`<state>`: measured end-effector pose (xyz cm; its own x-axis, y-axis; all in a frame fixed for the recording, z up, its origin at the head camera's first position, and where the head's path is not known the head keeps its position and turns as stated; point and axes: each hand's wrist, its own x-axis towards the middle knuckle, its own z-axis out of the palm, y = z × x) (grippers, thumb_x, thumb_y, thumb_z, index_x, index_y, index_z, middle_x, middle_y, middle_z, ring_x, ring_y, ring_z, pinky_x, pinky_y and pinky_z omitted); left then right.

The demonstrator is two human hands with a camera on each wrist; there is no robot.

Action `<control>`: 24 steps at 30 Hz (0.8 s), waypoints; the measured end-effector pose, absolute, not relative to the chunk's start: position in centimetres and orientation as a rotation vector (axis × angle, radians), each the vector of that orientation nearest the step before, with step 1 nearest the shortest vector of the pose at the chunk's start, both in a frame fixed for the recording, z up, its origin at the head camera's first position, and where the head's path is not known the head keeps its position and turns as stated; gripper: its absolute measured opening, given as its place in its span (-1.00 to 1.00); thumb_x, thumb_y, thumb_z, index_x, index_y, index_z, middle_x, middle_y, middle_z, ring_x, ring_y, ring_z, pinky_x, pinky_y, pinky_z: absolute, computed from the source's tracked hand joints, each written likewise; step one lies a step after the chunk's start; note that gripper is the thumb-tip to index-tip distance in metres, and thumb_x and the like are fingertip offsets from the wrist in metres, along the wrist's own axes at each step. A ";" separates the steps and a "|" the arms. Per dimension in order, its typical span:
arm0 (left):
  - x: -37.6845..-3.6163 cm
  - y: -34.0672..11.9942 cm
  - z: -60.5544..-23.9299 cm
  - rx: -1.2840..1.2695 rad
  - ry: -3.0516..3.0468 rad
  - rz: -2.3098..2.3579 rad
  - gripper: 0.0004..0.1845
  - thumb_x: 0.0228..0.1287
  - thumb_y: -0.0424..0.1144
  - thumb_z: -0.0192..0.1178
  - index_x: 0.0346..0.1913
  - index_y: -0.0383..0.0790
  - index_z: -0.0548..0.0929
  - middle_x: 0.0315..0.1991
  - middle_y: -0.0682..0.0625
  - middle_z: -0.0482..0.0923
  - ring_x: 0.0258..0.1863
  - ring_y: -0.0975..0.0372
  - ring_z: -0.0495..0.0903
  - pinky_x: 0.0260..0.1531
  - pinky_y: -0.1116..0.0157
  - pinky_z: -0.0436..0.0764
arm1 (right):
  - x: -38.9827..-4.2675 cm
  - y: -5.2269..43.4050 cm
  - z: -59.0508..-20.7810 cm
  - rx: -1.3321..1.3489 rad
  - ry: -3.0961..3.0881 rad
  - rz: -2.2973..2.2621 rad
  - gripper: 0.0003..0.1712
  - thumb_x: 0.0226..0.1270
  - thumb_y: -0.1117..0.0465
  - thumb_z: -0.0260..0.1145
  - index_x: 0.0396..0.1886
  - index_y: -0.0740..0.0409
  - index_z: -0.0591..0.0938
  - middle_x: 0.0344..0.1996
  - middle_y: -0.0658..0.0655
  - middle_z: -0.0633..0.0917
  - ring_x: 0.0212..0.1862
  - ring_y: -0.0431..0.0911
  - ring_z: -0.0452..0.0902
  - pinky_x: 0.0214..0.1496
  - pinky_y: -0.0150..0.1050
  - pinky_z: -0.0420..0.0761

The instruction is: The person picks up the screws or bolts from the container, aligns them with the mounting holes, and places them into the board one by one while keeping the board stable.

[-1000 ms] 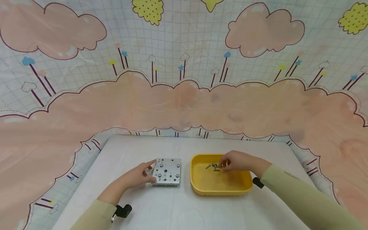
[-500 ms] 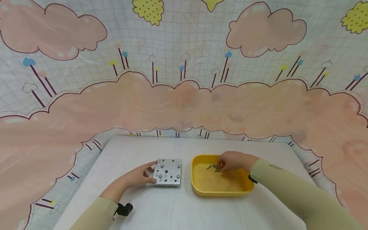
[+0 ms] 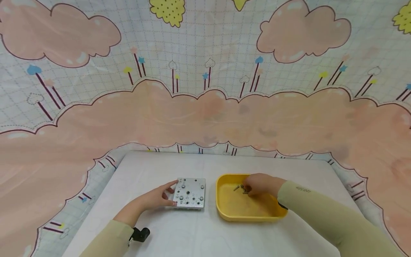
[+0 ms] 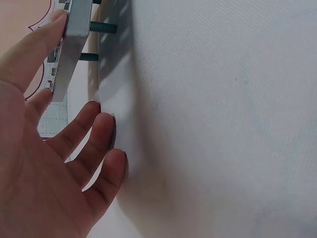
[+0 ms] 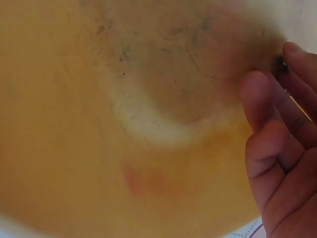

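your left hand (image 3: 157, 198) steadies the metal plate (image 3: 191, 193) on the white table (image 3: 199, 232), thumb and forefinger on its left edge, other fingers spread; your right hand (image 3: 261, 185) reaches into the yellow tray (image 3: 250, 214), fingertips at the screws (image 3: 239, 187); whether they pinch one, you cannot tell

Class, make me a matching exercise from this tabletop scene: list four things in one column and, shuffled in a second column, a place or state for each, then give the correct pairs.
Things:
1. metal plate
2. yellow tray
3. screws
4. right hand

Places or states:
A. lying loose at the far end of the tray
B. reaching into the tray at the screws
C. on the table, right of the plate
D. steadied at its edge by the left hand

Pairs: 1-D, 2-C, 3-A, 4-B
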<state>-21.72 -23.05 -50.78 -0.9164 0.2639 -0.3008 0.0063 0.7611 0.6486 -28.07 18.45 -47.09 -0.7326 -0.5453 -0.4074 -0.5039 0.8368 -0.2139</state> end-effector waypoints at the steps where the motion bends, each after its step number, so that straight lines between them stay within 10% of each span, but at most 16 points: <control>1: -21.7 -23.1 -50.8 0.213 2.575 0.949 0.02 0.02 0.04 0.52 0.54 0.08 0.21 0.13 -0.01 0.46 -0.16 0.20 0.44 -0.20 0.19 0.45 | -28.1 18.5 -47.2 -0.789 2.557 -0.109 -0.79 0.26 0.20 0.45 -0.46 -0.02 0.56 -0.53 -0.07 0.51 -0.36 -0.14 0.41 -0.17 -0.20 0.44; 24: -21.7 -23.4 -51.0 0.251 2.528 0.990 0.06 0.05 0.05 0.50 0.57 0.15 0.11 0.15 -0.05 0.39 -0.18 0.17 0.36 -0.24 0.20 0.37 | -27.9 18.7 -47.1 -0.768 2.585 -0.216 -0.84 0.18 0.30 0.41 -0.45 -0.04 0.61 -0.53 -0.08 0.53 -0.39 -0.15 0.43 -0.27 -0.21 0.44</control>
